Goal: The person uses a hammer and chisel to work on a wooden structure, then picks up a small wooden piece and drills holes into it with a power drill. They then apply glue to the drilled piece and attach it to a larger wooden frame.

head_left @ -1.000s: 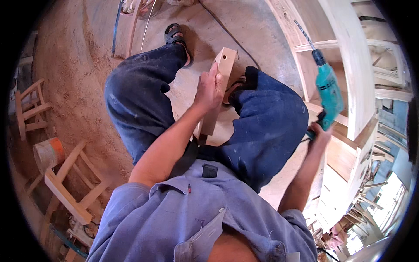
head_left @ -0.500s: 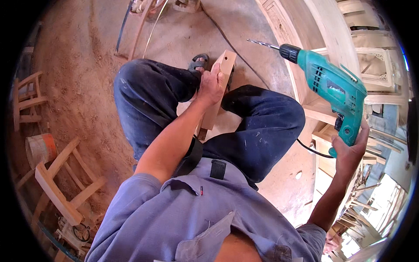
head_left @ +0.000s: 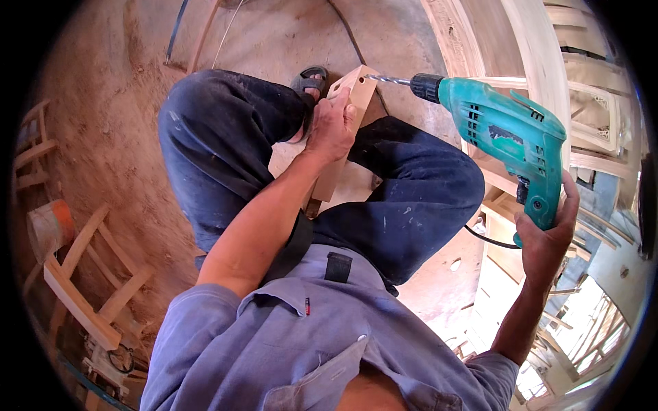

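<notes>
My right hand (head_left: 548, 236) grips the lower handle of a teal power drill (head_left: 510, 127), its cord running from the handle's base. A twisted metal drill bit (head_left: 391, 80) points left, its tip at or very near a hole in the upper end of a wooden block (head_left: 332, 175); I cannot tell whether it touches. Between my legs, my left hand (head_left: 330, 127) is wrapped over this long pale block and holds it tilted up. One more dark hole shows on the block's top face, close to my fingers.
Pale wooden furniture frames (head_left: 596, 116) stand close on the right. At the lower left are a wooden chair frame (head_left: 82, 274) and a whitish bucket with an orange patch (head_left: 51, 229). A dark cable (head_left: 349, 34) crosses the dusty floor (head_left: 116, 137) ahead.
My right hand has brought the drill left, so the bit's tip has come to the block's end. The block's end has turned slightly, showing a second hole.
</notes>
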The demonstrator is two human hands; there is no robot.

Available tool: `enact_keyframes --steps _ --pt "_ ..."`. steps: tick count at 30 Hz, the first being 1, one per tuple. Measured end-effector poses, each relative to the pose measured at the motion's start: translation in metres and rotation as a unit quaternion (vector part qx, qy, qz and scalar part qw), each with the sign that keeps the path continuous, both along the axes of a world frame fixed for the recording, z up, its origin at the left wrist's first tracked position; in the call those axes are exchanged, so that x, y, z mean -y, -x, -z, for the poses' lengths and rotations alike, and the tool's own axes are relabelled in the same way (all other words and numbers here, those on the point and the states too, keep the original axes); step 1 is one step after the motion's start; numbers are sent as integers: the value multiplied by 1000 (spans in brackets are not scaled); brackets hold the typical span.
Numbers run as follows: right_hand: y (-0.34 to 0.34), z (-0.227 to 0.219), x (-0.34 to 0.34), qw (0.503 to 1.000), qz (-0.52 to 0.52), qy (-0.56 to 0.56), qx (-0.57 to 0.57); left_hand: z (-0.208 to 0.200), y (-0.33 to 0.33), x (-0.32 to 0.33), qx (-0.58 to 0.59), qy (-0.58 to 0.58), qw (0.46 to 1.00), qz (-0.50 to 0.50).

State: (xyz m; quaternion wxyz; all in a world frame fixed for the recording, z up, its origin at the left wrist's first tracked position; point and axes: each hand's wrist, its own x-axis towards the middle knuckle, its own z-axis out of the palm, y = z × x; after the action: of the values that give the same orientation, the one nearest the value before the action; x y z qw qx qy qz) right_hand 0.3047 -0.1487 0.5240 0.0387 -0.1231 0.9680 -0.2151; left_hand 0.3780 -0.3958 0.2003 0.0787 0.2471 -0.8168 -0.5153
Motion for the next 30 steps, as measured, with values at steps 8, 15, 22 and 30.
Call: enact_keyframes --steps 8,15,22,30 --pt "1 8 14 999 13 -38 5 3 1 -2 -5 19 1000 8" --pt "3 8 16 993 -48 -100 -51 2 1 -5 6 24 1000 6" --pt "31 -31 55 959 -219 -181 -11 1 0 -1 -2 24 1000 3" --pt "60 -53 104 943 -156 -83 282 -3 0 -8 -44 21 999 8"
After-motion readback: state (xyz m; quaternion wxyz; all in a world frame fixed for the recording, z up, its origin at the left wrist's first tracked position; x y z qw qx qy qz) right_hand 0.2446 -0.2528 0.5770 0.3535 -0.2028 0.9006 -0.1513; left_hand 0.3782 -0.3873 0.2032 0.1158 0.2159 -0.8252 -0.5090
